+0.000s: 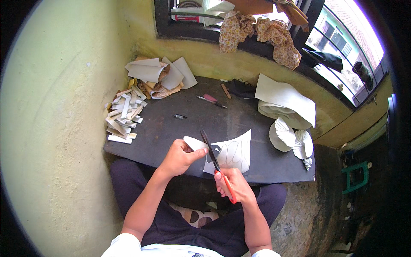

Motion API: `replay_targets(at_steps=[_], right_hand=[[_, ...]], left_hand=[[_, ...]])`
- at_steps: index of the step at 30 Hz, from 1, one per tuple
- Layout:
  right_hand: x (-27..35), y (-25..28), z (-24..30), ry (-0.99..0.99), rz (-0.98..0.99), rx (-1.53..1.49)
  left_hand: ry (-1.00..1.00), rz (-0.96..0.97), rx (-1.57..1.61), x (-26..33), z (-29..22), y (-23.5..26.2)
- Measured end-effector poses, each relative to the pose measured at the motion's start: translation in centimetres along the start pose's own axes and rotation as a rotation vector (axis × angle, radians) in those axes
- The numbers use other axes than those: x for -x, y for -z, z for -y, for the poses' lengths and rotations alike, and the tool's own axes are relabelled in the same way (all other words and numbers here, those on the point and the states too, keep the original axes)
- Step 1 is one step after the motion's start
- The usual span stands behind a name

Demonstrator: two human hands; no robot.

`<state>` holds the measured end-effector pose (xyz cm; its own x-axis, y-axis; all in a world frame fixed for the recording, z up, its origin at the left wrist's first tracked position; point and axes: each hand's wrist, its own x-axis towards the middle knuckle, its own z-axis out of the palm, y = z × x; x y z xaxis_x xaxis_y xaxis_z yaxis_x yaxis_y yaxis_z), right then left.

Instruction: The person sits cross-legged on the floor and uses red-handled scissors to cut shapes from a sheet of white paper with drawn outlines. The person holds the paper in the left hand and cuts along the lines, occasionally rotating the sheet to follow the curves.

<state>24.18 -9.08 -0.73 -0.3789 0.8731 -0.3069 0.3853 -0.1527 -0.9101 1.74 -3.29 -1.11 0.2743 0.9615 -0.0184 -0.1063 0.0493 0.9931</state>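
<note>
Between the thumb and fingers of my left hand (177, 158) is a small white cut piece (194, 142) with a rounded end. My right hand (236, 185) is closed round the red-orange handles of a pair of scissors (216, 162). Their dark blades point away from me and pass close beside the white piece and my left thumb. Whether the blades bite into the piece I cannot tell. Just right of the blades, a white sheet (235, 150) with curved outlines drawn on it lies at the table's near edge, partly behind the scissors and my right hand.
The dark table (167, 128) carries a heap of pale strips (124, 112) at left and folded sheets (150, 70) behind it. Pens (212, 101) lie mid-table. A white roll (286, 100) and shell-shaped pieces (284, 135) stand at right. Patterned cloth (236, 32) hangs at the window.
</note>
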Motion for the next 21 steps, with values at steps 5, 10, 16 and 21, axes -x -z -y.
replay_targets(at_steps=[5, 10, 16, 21], right_hand=[[-1.2, 0.0, 0.5, -0.099, -0.082, 0.034], [-2.4, -0.3, -0.7, -0.018, -0.198, -0.029], [-2.5, -0.7, -0.6, -0.026, -0.263, -0.157], [-2.6, -1.5, 1.1, 0.006, -0.295, -0.228]], left_hand=[[0.013, -0.063, -0.024, -0.8, 1.1, -0.2], [0.051, -0.073, -0.132, -1.1, 1.7, -0.6], [0.058, -0.172, -0.167, -1.2, 2.6, -1.2], [-0.087, -0.205, -0.069, -1.8, 4.1, -0.9]])
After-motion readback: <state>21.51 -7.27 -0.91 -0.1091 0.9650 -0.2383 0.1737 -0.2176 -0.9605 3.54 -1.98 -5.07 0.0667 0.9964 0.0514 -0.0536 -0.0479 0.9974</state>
